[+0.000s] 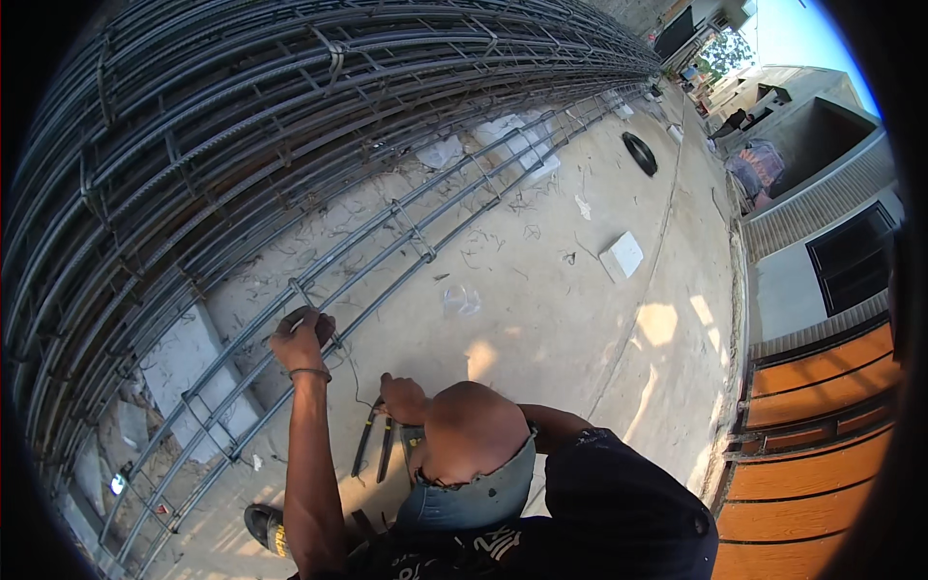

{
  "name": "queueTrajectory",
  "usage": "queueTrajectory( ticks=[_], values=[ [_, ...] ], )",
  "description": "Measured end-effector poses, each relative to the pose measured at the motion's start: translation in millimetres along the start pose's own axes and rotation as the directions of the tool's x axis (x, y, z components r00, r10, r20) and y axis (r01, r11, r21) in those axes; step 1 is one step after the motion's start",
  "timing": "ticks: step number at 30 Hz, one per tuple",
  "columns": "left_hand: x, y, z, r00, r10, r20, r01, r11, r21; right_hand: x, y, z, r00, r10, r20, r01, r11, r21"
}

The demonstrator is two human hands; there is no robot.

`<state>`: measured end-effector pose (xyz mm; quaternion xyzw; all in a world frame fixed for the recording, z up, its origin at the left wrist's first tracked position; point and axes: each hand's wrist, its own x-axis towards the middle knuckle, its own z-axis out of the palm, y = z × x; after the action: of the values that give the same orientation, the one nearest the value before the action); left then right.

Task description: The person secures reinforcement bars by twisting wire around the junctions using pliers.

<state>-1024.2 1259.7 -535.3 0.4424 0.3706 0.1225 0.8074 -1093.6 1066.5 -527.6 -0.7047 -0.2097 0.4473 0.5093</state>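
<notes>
A long, slim rebar cage [418,232] of grey bars with square stirrups runs diagonally from the lower left toward the far top right. My left hand [302,340] is closed on the cage at one of its stirrups; the fingertips are partly hidden. In my right hand [403,399], beside my bent knee, is a pair of pliers [385,449] with long dark handles. Its handles point back toward me, and the fingers cover the jaws. A thin dark tie wire [354,373] curves from the cage near my left hand down toward my right hand.
Stacked rebar cages [242,126] fill the left side. Pale blocks [198,372] lie under the cage. On the concrete floor are a white block [622,256], a black tyre-like ring [639,154] and wire scraps. An orange slatted gate [822,435] stands at right.
</notes>
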Motion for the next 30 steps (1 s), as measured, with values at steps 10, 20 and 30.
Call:
queueTrajectory(
  ticks=[10,20,30],
  values=[
    [-21,15,-10,0.847,0.521,0.104,-0.470,0.644,0.604,34,55,-27,0.695,-0.077,-0.715,-0.144,0.959,-0.243],
    [-101,-4,72,0.696,0.053,0.716,0.029,0.994,-0.101,-23,-147,-127,0.857,-0.333,-0.393,0.243,0.934,-0.261],
    [-64,11,32,0.878,0.400,0.261,-0.472,0.811,0.346,-18,-113,-114,0.966,0.257,0.032,-0.258,0.944,0.205]
  ],
)
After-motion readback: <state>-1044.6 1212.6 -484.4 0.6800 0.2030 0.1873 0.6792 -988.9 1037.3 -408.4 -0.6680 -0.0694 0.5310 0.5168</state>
